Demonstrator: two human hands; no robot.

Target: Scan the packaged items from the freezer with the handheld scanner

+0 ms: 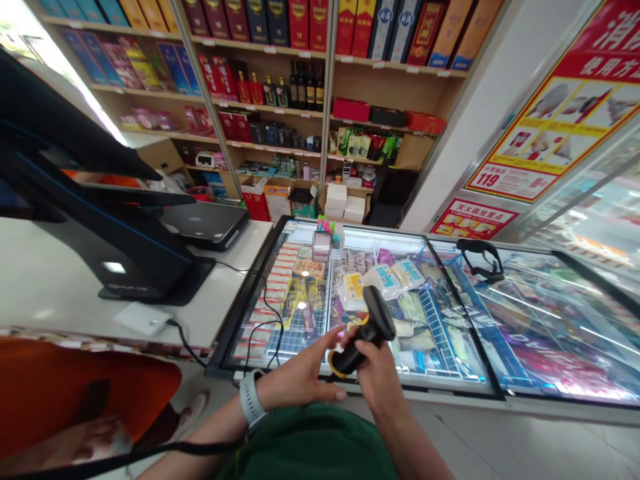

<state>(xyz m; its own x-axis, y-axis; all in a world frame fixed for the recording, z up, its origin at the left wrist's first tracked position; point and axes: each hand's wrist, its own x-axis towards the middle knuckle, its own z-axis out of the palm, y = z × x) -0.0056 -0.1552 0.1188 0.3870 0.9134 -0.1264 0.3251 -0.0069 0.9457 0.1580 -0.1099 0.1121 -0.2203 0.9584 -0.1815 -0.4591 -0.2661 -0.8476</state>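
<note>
A black barcode scanner with yellow trim (379, 313) is held in front of me, over the near edge of a glass-topped freezer (400, 385). My right hand (377, 370) is wrapped round its handle from the right. My left hand (305, 373), with a pale watch band (251, 398) at the wrist, lies left of the handle; its fingers are apart, the fingertips close to the scanner and the thumb stretched out below. Under the glass are white and yellow packages (354, 287) and blue wire baskets (440, 327).
On the left counter (60, 293) stand a black terminal (150, 247), a dark flat device (205, 221) and a white box (143, 319) with a cable. A person in orange (90, 393) is at lower left. Shelves (270, 107) rise behind. A black strap (481, 260) rests on the freezer.
</note>
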